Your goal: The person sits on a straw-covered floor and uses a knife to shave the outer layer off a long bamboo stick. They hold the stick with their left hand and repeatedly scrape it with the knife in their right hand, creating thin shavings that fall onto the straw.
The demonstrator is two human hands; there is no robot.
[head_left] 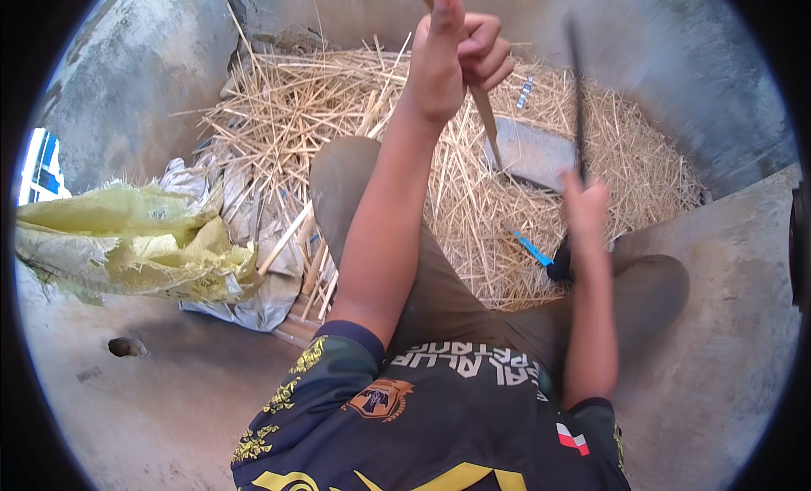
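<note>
My left hand (460, 56) is raised, its fingers wrapped round a narrow strip of bamboo or wood (485, 119). The strip slants down to the left part of a grey rectangular block (536, 149), where its lower end overlaps the block; I cannot tell if it touches. My right hand (586, 205) grips a long, dark-bladed knife (578, 90), held upright to the right of the strip. Motion blurs the right hand and the blade, and the knife's handle is hidden in the fist. Under and around the block lies a thick layer of pale shavings (481, 229).
My bent legs (456, 280) frame the shavings. A torn yellowish sack (135, 237) and a greyish crumpled sheet (283, 271) lie at left. Near my right knee are a blue strip (533, 249) and a dark object. A grey wall (676, 60) curves behind.
</note>
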